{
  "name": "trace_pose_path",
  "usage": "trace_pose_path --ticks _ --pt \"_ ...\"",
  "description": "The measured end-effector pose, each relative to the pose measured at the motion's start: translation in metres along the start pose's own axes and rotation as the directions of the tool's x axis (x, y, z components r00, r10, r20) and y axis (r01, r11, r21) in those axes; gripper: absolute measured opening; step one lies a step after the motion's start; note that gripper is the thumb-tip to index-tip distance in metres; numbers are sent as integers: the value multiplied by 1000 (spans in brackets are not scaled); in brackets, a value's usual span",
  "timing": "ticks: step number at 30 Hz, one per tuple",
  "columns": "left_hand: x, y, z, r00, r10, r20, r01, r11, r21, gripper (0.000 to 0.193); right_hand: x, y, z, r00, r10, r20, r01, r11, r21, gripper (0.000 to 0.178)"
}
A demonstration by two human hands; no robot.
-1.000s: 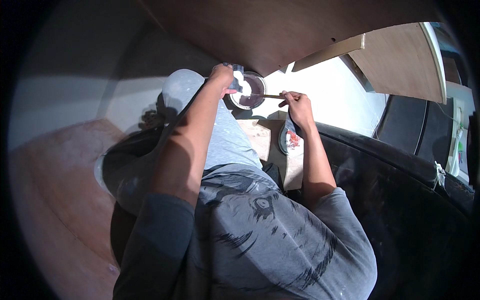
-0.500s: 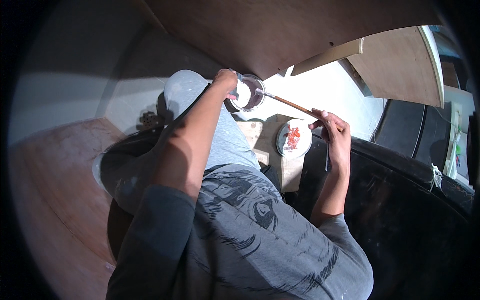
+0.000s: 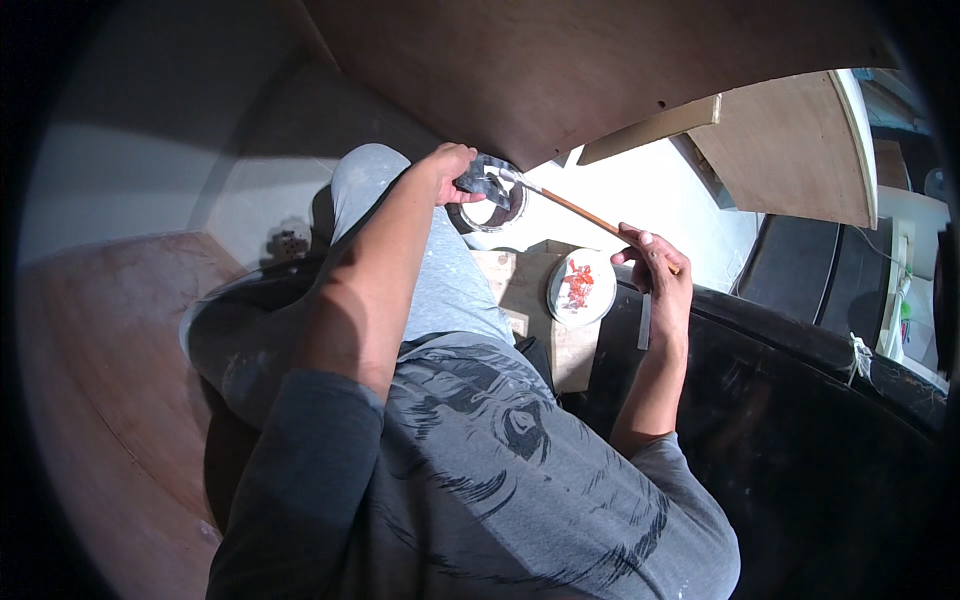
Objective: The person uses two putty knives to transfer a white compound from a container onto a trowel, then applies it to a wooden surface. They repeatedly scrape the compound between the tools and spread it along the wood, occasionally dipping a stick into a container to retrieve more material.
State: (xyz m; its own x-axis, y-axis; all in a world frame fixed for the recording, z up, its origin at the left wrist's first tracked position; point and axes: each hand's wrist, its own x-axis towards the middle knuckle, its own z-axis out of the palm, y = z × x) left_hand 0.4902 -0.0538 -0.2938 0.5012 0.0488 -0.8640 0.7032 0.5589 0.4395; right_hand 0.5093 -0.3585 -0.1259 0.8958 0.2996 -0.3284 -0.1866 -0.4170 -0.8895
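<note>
Long brown wooden-handled tool w/ a pale tip: slants from the R hand out to the dark flat plate held over the tub. R hand's fingers are curled round the handle's near end; a narrow grey strip, poss. metal, hangs below the same hand, grip on it unclear from where I stand. L hand pinches the thin dark flat plate by its near-left edge, tilted above the tub's mouth. Tool tip's at the plate; can't tell if touching.

Prog., as far as I can judge: some white paste is on the plate already, more sits in the round pale-rimmed tub, dark-stained inside. Amt. left is hard to say, L hand & plate hide part of it.

Around: grey-trousered leg, white-specked, crowds the tub's left. Round white lid w/ red smears lies on a low pale-wood bench, just below the tool's line. Long glossy black surface fills the R side. Beyond, a big curved brown panel overhangs close to the tub's far rim, limiting room there; pale plywood board farther off, rt.
</note>
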Motion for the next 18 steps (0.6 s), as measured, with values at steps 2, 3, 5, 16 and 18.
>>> trace_pose_path --ticks 2,3,5,16,18 --pt "-1 0 0 1000 6 5 -6 1000 8 24 1 2 -3 1000 2 -8 -2 1000 -7 37" --pt "-2 0 0 1000 8 7 -8 1000 14 24 1 3 -4 1000 5 -10 -5 1000 -7 37" --pt "-3 0 0 1000 10 9 -10 1000 17 24 2 7 -7 1000 7 -9 -7 1000 -5 36" --pt "-6 1 2 1000 15 -9 -15 1000 17 23 4 9 -4 1000 19 -11 -19 1000 21 34" --pt "-5 1 2 1000 17 -9 -17 1000 22 23 4 8 -5 1000 18 -5 -17 1000 10 35"
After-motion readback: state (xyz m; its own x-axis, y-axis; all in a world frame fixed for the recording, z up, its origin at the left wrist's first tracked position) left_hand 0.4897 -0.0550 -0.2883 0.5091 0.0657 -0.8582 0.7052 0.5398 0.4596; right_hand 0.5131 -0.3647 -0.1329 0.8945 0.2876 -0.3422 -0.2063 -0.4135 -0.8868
